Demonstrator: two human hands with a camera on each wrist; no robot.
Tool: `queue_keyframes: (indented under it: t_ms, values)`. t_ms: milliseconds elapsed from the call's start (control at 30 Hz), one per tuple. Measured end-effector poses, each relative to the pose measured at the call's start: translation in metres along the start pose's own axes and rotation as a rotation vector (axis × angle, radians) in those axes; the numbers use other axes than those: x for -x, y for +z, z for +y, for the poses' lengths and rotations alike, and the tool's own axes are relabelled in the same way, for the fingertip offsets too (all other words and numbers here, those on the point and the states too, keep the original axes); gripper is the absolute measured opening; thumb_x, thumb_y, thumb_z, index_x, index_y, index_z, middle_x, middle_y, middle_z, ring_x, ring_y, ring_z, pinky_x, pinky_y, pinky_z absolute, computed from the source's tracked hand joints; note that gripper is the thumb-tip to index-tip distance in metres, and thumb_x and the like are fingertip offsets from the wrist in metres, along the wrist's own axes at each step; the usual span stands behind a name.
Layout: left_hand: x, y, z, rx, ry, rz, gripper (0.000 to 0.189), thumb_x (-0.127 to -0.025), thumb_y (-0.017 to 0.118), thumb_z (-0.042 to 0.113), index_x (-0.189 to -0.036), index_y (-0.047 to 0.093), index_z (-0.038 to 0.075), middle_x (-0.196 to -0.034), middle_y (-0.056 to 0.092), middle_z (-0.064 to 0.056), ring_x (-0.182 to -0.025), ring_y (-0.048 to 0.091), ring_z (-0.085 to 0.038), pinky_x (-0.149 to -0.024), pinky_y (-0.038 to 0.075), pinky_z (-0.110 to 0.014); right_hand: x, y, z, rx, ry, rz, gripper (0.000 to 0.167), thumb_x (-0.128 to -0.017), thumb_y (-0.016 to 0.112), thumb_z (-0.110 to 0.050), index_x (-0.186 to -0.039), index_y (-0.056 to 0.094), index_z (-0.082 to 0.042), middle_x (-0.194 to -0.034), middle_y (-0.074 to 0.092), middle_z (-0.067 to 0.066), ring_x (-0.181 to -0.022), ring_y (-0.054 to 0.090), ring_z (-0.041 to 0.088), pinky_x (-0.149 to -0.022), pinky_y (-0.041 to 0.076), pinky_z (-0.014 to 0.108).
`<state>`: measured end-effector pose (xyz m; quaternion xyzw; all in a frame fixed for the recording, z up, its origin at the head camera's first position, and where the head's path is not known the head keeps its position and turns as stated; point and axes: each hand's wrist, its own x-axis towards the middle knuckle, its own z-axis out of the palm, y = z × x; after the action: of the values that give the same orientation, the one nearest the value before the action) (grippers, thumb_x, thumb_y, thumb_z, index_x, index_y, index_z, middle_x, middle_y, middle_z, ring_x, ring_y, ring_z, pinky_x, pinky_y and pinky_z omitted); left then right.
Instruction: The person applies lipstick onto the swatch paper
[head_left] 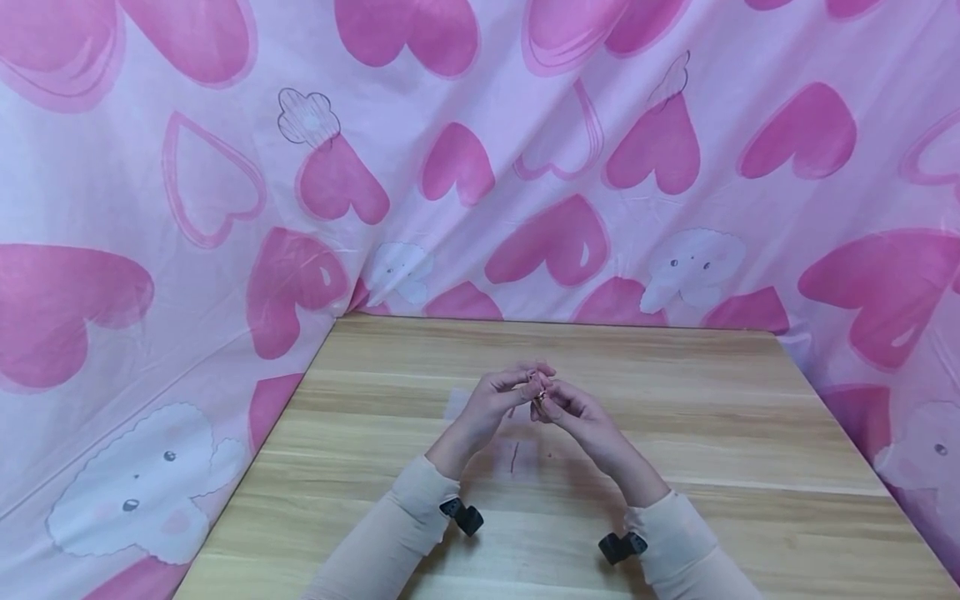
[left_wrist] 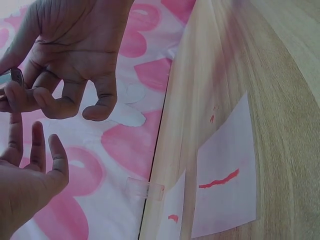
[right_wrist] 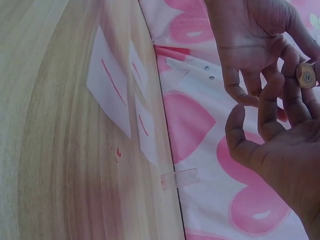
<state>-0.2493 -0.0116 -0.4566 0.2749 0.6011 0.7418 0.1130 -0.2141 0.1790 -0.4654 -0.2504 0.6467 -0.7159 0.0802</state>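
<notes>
Above the middle of the table, my left hand (head_left: 491,404) and right hand (head_left: 588,421) meet at the fingertips. Both pinch a small gold-ended piece (head_left: 540,395), perhaps a lipstick tube, mostly hidden by the fingers. Its rounded-square engraved end (right_wrist: 306,75) faces the camera in the right wrist view. In the left wrist view that end (left_wrist: 17,77) looks dark, beside the right hand's fingers. Below the hands lies a white paper (head_left: 525,468) bearing a thin red stroke. Smaller papers (right_wrist: 145,132), also marked with red strokes, lie beyond it.
Red smudges (right_wrist: 118,154) mark the wooden table (head_left: 360,433) beside the papers. A pink heart-patterned cloth (head_left: 510,100) hangs behind the table and along its sides. Black cameras (head_left: 468,518) sit on both wrists. A clear rectangle (right_wrist: 180,178) overlaps the table's far edge in both wrist views.
</notes>
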Motion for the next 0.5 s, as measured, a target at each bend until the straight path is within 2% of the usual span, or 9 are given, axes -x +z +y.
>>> queue_keyframes:
  t_ms: [200,400,500]
  values:
    - [-0.001,-0.0021,-0.0055,-0.01,0.004,0.019,0.043,-0.096,0.069,0.033,-0.119,0.07,-0.003,-0.129,0.065,-0.003,-0.134,0.048,-0.02,-0.112,0.035,-0.046,0.0001,0.0019,0.0026,0.013,-0.015,0.034,0.02,-0.104,0.054,-0.009,-0.123,0.063,-0.006,-0.105,0.068,0.0,-0.098,0.065,0.012,-0.094,0.053,0.028]
    - [-0.0013,-0.0031,-0.0083,-0.031,0.014,0.029,0.04,-0.097,0.068,0.03,-0.12,0.071,-0.002,-0.13,0.064,-0.003,-0.134,0.049,-0.021,-0.112,0.037,-0.044,-0.001,0.0019,0.0073,0.104,-0.021,0.079,0.022,-0.104,0.055,-0.011,-0.123,0.061,0.001,-0.105,0.069,0.005,-0.1,0.065,0.014,-0.092,0.052,0.027]
    - [-0.002,-0.0042,-0.0077,-0.078,-0.003,0.028,0.036,-0.099,0.066,0.029,-0.122,0.071,0.002,-0.133,0.063,-0.001,-0.134,0.049,-0.016,-0.109,0.041,-0.036,-0.0007,0.0014,0.01,0.12,0.001,0.114,0.023,-0.104,0.056,-0.012,-0.122,0.06,0.001,-0.105,0.069,0.009,-0.101,0.065,0.016,-0.093,0.052,0.028]
